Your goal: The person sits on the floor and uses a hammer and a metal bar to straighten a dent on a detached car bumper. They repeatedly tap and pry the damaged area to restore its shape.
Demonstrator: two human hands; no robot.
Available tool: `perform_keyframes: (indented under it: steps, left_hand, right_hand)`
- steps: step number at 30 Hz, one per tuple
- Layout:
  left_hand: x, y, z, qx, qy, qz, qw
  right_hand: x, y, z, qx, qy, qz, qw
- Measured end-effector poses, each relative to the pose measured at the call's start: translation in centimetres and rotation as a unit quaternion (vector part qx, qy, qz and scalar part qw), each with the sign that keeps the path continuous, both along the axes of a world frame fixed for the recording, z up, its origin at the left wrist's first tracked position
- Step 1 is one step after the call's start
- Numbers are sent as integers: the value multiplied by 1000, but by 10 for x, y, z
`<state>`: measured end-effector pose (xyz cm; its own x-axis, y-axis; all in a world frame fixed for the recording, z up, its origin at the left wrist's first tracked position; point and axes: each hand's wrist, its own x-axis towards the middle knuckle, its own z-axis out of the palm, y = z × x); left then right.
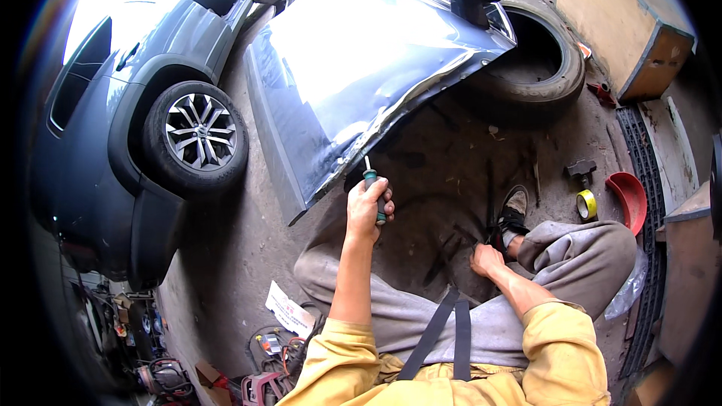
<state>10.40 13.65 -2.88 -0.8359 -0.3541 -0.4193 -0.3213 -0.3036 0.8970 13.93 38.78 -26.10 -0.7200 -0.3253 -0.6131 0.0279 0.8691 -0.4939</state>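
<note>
Screwdriver (374, 194): one, gripped in left hand (366, 210) | right hand (486, 259): fingers loosely curled, resting on ground | car door (361, 68): one

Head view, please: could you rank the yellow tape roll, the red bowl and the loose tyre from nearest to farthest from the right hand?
From the right hand, resting on the ground:
1. Yellow tape roll, on the ground to its right.
2. Red bowl, just right of the tape.
3. Loose tyre, lying flat up ahead under the door panel's corner.
</note>
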Motion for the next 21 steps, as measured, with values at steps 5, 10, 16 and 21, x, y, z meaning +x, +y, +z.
perform_keyframes:
  steps: [5,10,16,21]
  left_hand:
    - [25,21,3,27,-7,-50,998]
    - [68,22,-50,10,-7,-63,998]
    - [102,19,-102,51,-26,35,998]
    - [118,24,-95,54,-22,93,994]
  right_hand:
    - [0,-2,-2,-8,36,17,999]
    - [-1,-6,-10,-28,115,20,993]
    - [-6,-23,-2,-50,162,-42,985]
    - [-1,-54,-13,9,61,-60,996]
